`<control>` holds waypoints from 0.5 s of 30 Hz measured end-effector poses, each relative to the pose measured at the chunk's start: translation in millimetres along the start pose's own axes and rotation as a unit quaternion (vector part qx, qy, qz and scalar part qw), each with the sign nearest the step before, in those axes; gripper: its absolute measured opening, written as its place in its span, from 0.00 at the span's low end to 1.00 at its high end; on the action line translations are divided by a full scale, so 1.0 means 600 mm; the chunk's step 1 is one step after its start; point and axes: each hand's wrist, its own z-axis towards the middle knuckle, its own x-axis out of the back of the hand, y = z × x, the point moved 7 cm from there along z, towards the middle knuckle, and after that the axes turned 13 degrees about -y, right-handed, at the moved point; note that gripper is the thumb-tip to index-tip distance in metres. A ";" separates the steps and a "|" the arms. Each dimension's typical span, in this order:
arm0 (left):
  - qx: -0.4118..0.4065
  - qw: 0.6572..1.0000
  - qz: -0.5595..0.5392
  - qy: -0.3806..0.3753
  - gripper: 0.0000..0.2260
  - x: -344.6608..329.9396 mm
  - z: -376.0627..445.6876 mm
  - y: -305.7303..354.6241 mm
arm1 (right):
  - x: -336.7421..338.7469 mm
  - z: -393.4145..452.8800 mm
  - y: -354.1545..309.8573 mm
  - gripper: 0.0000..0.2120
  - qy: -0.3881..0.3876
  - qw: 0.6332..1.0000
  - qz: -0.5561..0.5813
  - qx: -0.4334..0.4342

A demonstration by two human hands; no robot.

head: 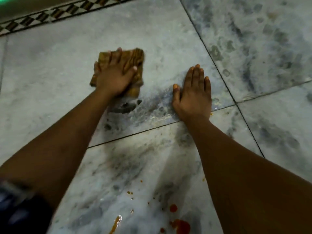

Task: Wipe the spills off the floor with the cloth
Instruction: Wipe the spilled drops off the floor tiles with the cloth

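Note:
A crumpled brown cloth (135,59) lies on the grey marble floor (50,68), upper middle of the view. My left hand (114,76) presses down on it, fingers spread over the top, thumb along its right side. My right hand (194,92) rests flat on the bare floor to the right of the cloth, palm down, fingers together, holding nothing. Red-orange spills (181,225) and small drops (130,193) sit on the near tile, between my forearms, well below the cloth. A thin orange streak (115,223) lies left of the large blot.
Dark tile joints (217,70) cross the floor diagonally. A patterned black-and-white border strip (55,13) runs along the far edge at top left. Dark smudges (125,107) mark the marble just below the cloth. Dark clothing (20,211) shows at the bottom left corner.

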 end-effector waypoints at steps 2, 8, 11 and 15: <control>0.019 1.000 -0.014 -0.002 0.25 0.004 0.041 0.048 | 0.003 -0.001 -0.002 0.33 0.011 1.000 0.004 0.000; -0.211 0.974 0.078 -0.007 0.27 -0.051 -0.070 0.139 | 0.011 0.000 -0.002 0.33 0.035 0.999 0.041 -0.004; -0.276 0.957 0.084 -0.016 0.27 -0.051 -0.138 0.055 | 0.007 0.001 0.002 0.34 0.031 0.999 0.033 -0.011; -0.103 0.993 0.051 -0.009 0.30 -0.011 -0.051 -0.018 | -0.001 0.003 0.000 0.34 0.027 0.999 0.023 -0.012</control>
